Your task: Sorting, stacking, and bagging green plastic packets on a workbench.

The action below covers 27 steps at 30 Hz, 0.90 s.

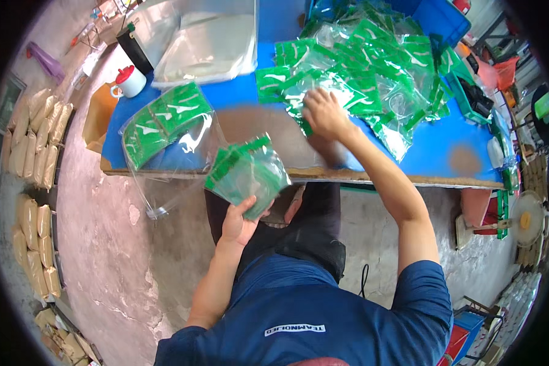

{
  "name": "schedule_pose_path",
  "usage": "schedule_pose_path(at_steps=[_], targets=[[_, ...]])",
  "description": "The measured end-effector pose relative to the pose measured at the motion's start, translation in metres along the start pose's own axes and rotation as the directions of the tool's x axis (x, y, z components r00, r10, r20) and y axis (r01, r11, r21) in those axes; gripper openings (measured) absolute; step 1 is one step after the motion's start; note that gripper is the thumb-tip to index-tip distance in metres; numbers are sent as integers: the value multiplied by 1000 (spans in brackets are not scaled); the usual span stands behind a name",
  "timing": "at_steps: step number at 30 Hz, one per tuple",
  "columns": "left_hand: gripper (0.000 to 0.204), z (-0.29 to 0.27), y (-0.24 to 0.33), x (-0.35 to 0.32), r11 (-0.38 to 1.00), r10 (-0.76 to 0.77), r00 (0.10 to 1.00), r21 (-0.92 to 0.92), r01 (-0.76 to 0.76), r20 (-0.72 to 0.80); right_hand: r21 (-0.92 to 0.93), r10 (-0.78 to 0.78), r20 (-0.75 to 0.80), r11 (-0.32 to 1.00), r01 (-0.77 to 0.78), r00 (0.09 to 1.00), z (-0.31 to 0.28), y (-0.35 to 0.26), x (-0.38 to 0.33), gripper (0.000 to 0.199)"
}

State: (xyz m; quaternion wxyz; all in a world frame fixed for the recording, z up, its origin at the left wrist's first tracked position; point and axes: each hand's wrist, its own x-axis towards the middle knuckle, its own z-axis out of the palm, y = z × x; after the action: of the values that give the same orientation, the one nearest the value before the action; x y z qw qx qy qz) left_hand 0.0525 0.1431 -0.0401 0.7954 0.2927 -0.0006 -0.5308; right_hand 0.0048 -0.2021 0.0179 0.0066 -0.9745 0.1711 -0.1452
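Observation:
My left hand [243,224] is closed on a small fanned stack of green-and-clear plastic packets [250,174], its thumb across the lower corner. The stack is just off the table's front edge, above my lap. Across the table, my right hand [328,114] is at the near left side of a big loose pile of similar packets [363,67]. Its fingers are curled down onto a packet there, and the fingertips are partly hidden. Left of the held stack lies a large clear plastic bag [189,137] with rows of green packets [165,122] inside, its end hanging over the edge.
The blue-topped table [433,143] has a worn brown front edge. At the back left are a stack of clear plastic bags [210,46] and a white mug with a red lid [129,81]. A blue bin [436,21] is behind the pile; a green tray [470,97] is at right.

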Motion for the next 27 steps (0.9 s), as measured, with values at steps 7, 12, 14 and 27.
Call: schedule_pose_path(at_steps=[7, 12, 14, 27], targets=[[59, -11, -17, 2, 993, 24, 998, -114, -17, 54, 373, -389, -1, 855, 361, 921, -13, -78, -64, 36], [55, 0, -10, 1, 998, -9, 1000, -69, 8, -8, 493, -49, -90, 866, 87, 995, -15, -30, -35, 28], [56, 2, -13, 1, 998, -33, 999, -56, 35, 27, 44, 28, -166, 999, -21, 986, -9, 28, -30, 31], [65, 3, -22, 6, 989, -80, 996, -119, 85, 45, 122, -71, -148, 988, 90, 986, -21, -4, -46, 34]])
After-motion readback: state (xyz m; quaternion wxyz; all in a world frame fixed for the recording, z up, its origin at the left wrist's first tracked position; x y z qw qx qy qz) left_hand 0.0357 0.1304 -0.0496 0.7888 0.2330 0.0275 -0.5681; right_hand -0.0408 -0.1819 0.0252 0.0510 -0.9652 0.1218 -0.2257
